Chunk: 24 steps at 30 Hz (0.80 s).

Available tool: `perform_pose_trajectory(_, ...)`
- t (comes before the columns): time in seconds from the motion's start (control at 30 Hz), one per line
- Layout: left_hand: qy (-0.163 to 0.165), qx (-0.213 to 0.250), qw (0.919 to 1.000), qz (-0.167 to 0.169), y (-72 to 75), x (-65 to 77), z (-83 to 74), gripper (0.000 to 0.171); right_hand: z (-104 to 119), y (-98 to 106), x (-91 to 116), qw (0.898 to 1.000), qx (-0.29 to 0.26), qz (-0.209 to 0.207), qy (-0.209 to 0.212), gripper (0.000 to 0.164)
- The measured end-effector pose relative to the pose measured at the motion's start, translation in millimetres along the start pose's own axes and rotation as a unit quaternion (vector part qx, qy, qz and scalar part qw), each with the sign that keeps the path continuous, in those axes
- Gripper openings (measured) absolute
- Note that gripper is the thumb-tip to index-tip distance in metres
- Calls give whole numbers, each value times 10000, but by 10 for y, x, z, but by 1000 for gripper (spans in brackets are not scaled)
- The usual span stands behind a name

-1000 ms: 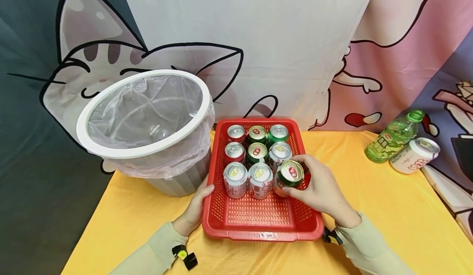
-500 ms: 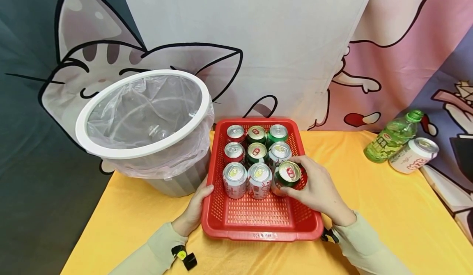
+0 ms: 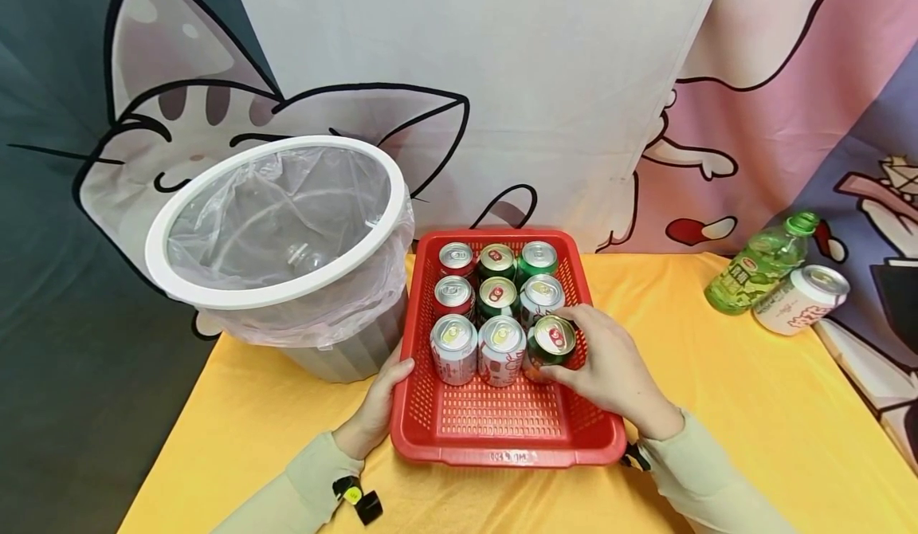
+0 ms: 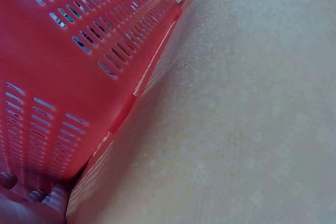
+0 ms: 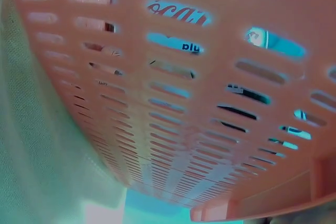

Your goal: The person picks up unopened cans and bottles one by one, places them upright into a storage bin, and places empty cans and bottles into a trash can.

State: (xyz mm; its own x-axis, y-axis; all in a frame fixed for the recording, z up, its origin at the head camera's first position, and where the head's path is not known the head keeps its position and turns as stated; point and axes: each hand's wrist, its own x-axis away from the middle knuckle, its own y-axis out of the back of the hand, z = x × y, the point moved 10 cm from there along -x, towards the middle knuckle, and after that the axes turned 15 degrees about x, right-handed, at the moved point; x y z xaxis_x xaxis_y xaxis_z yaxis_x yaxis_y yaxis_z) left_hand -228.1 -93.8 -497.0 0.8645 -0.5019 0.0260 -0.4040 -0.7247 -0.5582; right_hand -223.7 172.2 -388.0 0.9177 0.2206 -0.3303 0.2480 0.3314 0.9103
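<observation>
In the head view my right hand [image 3: 610, 367] grips a dark green can [image 3: 552, 341] with a gold lid and red tab, fingers behind it and thumb in front. The can stands upright at the right end of the front row in a red plastic basket [image 3: 512, 456], close beside a white can [image 3: 501, 349]. My left hand [image 3: 380, 398] holds the basket's left rim, thumb over the edge; in the left wrist view its fingers [image 4: 37, 203] lie by the perforated wall. The right wrist view shows only the basket's slotted side [image 5: 173, 114], with cans glimpsed through the slots.
More red, green and white cans stand upright in rows inside the basket. A lined bin [image 3: 344, 351] with a white rim is at the left, a clear bottle [image 3: 307, 257] inside. Right, a green bottle [image 3: 756, 271] and a white can [image 3: 796, 303] lie tilted on the yellow cloth [image 3: 703, 343].
My right hand has moved the green can left and slightly down, up against the white can in the front row. My left hand keeps its hold on the basket.
</observation>
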Motion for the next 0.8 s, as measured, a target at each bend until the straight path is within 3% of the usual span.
perform_pose_trajectory(0.8, -10, 1, 10000, -62, 6, 4, 8, 70, 57, 56, 15, 9997, 78, -225, 110, 82)
